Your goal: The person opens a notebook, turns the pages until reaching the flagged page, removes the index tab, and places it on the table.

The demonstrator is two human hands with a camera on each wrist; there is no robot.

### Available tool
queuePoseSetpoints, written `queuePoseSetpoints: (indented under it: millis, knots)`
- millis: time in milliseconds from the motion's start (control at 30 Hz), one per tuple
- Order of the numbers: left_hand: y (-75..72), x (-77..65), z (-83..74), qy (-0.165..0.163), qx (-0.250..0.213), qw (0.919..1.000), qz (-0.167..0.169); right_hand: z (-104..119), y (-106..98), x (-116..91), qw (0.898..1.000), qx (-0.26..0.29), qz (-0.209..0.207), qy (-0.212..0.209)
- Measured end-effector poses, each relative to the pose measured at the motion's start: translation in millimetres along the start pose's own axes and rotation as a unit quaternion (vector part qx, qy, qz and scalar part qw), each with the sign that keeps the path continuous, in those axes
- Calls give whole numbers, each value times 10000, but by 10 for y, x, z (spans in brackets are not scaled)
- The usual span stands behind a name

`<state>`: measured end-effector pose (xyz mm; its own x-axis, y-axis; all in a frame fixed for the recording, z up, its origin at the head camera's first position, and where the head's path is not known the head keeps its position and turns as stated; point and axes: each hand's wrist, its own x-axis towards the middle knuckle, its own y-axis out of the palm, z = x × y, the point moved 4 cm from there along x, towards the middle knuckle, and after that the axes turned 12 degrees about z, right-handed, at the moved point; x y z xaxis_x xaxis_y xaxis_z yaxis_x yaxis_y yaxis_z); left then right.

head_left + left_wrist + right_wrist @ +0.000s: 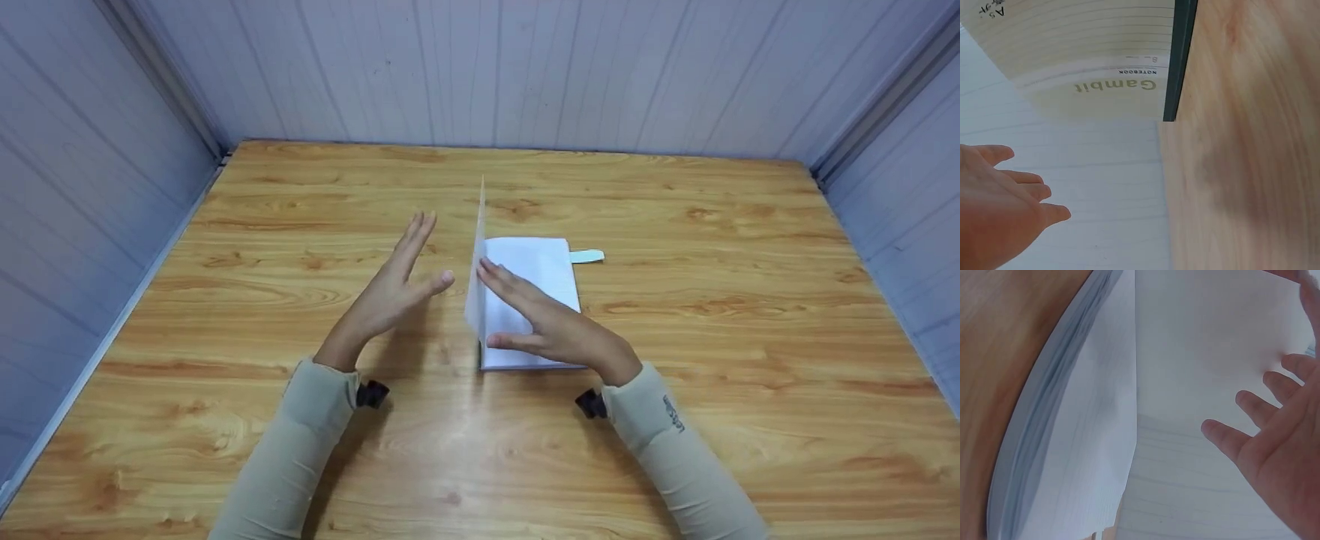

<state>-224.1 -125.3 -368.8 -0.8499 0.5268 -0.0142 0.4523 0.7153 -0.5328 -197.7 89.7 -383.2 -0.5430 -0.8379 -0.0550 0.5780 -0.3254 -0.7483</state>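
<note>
A notebook (pixel 536 259) lies on the wooden table with its white pages facing up. Its thin, see-through cover (pixel 478 247) stands nearly upright along the left side, and faint "Gambit" lettering (pixel 1115 85) shows on it in the left wrist view. A dark spine (pixel 1179 62) runs down that edge. My right hand (pixel 562 330) reaches over the pages, its extended fingertips (pixel 1213 427) at the inner face of the cover. To the left of the cover, my left hand (pixel 386 292) hovers with fingers extended and thumb apart, holding nothing.
A pale green strip (pixel 587 256) sticks out from the notebook's right side onto the table (pixel 712 315). White panel walls (pixel 465 67) stand along the table's back and both sides. Small black devices (pixel 371 394) sit at both sleeve cuffs.
</note>
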Motion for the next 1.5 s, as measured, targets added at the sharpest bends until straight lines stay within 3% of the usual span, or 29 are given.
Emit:
queuePoseSetpoints:
  millis: [167, 367, 733, 900, 1000, 1200, 1500]
  knots:
    - [23, -34, -87, 69, 335, 9992, 191, 19, 39, 23, 9998, -202, 55, -77]
    - [20, -52, -124, 421, 711, 9958, 407, -1, 59, 26, 9997, -227, 33, -99]
    - [-101, -124, -102, 1078, 814, 9880, 754, -197, 36, -22, 9989, 16, 91, 449]
    - [-144, -134, -85, 1166, 983, 9846, 856, -369, 29, -53, 9965, 182, 306, 755]
    - [-157, -130, -63, 1025, 1212, 9826, 965, -475, 13, -92, 9931, 261, 453, 1046]
    - [-159, -133, 69, 349, 1642, 9762, 1373, -651, -5, -178, 9849, 297, 900, 1449]
    - [-150, -103, 377, -567, 2168, 9609, 1624, -752, -37, -295, 9736, 91, 1543, 1678]
